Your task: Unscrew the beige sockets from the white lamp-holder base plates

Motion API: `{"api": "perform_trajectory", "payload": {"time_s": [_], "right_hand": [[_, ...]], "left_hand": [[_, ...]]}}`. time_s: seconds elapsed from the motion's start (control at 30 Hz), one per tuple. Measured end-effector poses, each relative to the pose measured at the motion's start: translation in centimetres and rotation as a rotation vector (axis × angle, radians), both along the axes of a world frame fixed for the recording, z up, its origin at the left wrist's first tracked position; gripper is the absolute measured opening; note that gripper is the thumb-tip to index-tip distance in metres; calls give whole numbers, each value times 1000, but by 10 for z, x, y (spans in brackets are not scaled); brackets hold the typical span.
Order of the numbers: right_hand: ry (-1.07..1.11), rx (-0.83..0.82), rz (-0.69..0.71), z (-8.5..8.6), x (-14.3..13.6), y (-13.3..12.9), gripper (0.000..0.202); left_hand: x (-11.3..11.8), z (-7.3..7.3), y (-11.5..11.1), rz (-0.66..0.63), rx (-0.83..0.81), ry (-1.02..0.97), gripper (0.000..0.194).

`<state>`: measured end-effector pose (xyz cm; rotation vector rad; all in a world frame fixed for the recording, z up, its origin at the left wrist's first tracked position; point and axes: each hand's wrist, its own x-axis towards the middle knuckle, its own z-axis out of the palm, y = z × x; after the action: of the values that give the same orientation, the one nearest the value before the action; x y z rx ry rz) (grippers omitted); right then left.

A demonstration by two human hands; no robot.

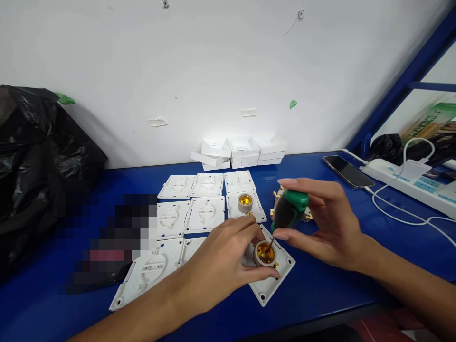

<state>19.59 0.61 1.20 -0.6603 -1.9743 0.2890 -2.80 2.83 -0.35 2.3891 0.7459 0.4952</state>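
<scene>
My left hand [228,261] is closed around a round lamp socket [264,253] with a brass-coloured inside, which sits on a square white plate [263,290] turned at an angle. Between its thumb and fingers my right hand [320,228] grips a green and black screwdriver [290,209]. The tool tilts down and its tip is inside the socket. Behind my left hand, another socket [245,202] rests on a white plate. Several white plates [206,213] lie in rows to the left. More sockets [277,195] are partly hidden behind the screwdriver.
White boxes [244,151] are stacked against the wall. A phone [347,171] and a power strip [409,180] with white cables lie at the right, beside a blue metal frame [402,80]. A black plastic bag [39,161] stands at the left. A blurred patch covers the left of the table.
</scene>
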Motion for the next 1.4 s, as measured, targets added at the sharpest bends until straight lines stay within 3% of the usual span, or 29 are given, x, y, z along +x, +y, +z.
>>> {"api": "perform_trajectory", "payload": {"time_s": [0.13,0.3,0.47,0.63,0.77,1.07,1.23,1.4], "right_hand": [[-34,-29,75,1,0,0,81],[68,67,-74,-1,1,0,82],[-22,58,3,1,2,0,73],[109,97,-81,-2,2,1,84],[26,80,-3,1,1,3,66],[-22,82,-29,5,2,0,71],[99,150,-172,0,1,0,80],[37,103,-6,4,0,2,63]], "left_hand": [[-1,0,1,-9,2,-3,35],[-2,-2,-1,-5,59,-16,34],[-1,-3,-2,-1,78,-3,34],[-1,-4,-2,0,98,-8,36],[-1,-3,-2,8,81,11,35],[-1,0,-2,7,74,13,34],[-1,-1,-2,-3,90,7,37],[-2,0,-2,-13,69,12,35]]}}
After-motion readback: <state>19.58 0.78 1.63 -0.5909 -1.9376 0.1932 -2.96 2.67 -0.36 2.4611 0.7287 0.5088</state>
